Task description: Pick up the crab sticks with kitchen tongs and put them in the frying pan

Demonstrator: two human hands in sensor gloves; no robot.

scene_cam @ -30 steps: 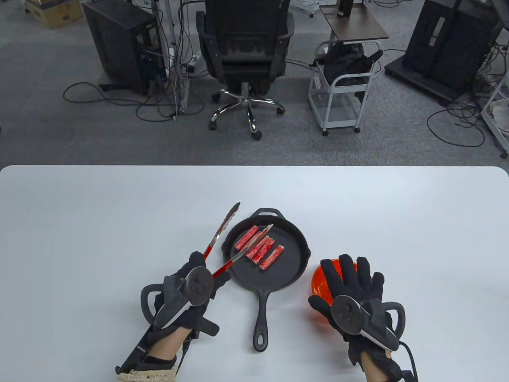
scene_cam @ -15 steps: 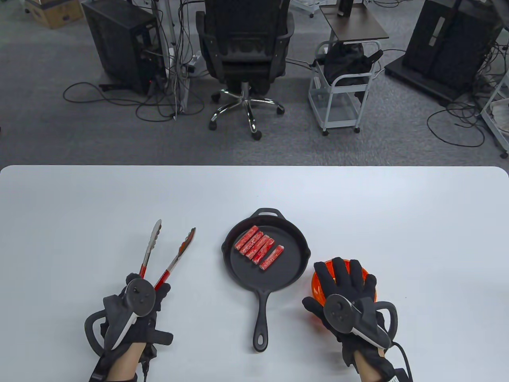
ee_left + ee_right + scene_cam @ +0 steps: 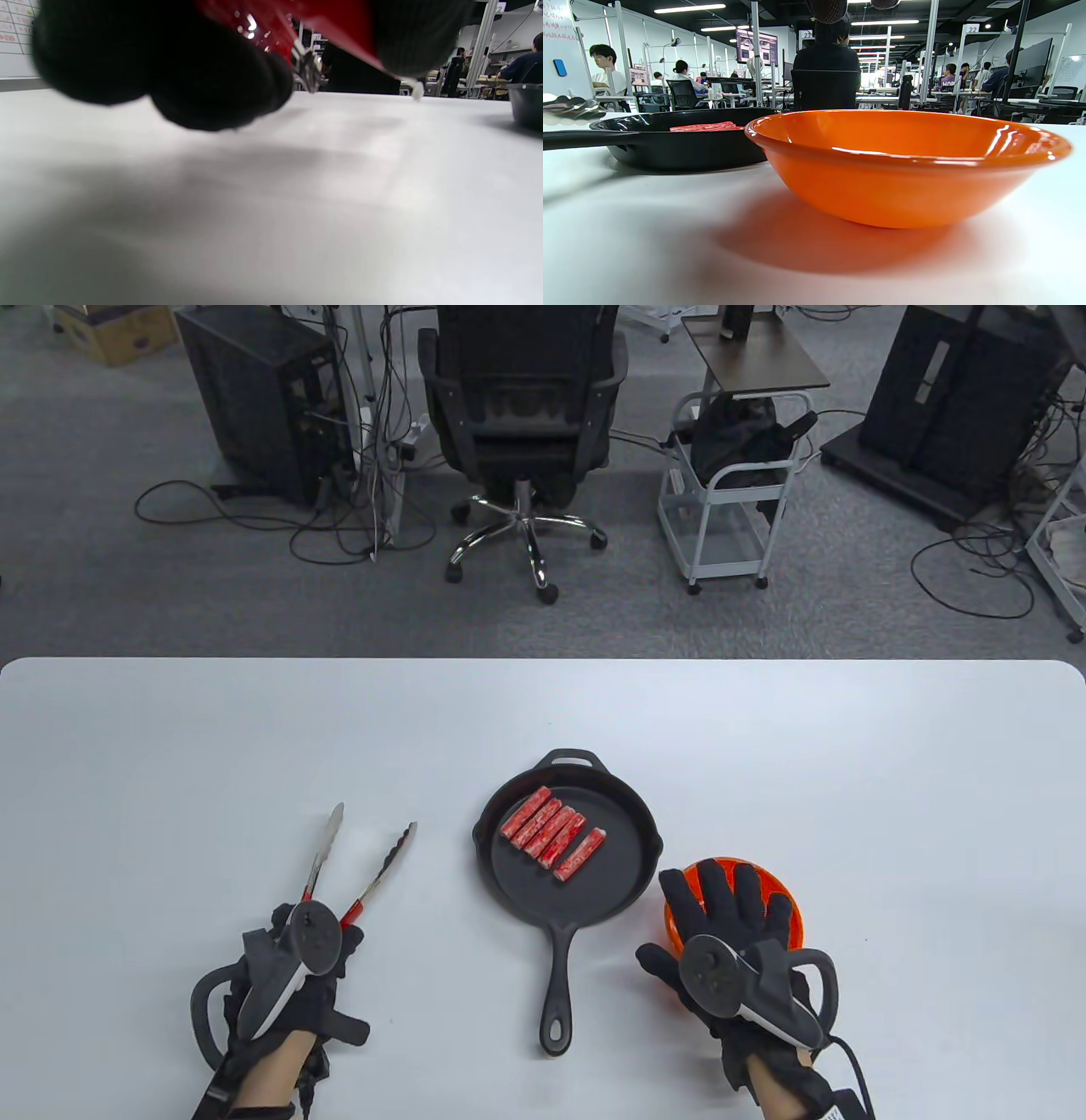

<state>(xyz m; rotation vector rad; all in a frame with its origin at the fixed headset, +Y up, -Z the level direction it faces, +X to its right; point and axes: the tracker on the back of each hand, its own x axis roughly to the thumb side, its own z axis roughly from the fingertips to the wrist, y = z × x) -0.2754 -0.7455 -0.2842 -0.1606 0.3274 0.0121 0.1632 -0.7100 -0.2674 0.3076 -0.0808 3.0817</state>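
Several red crab sticks point(image 3: 553, 836) lie side by side in the black cast-iron frying pan point(image 3: 624, 891) at the table's middle; the right wrist view shows them point(image 3: 706, 126) just over the pan's rim point(image 3: 683, 144). My left hand point(image 3: 321, 931) is left of the pan and grips the red handles of the kitchen tongs point(image 3: 373, 878). The two arms are spread apart, point away from me and hold nothing. In the left wrist view, curled fingers point(image 3: 203, 72) wrap the red handle point(image 3: 331, 17) just above the table. My right hand point(image 3: 728, 895) hovers flat over the orange bowl point(image 3: 787, 899).
The bowl point(image 3: 903, 169) stands right beside the pan; what it holds is hidden. The pan's long handle point(image 3: 557, 984) points toward the near edge between my hands. The white table point(image 3: 848, 772) stretches wide behind; an office chair point(image 3: 522, 407) and a cart stand beyond its far edge.
My left hand drew the tongs out of the pan, moved them left and back toward the near edge, and lowered them. The right hand drifted slightly left and nearer over the bowl.
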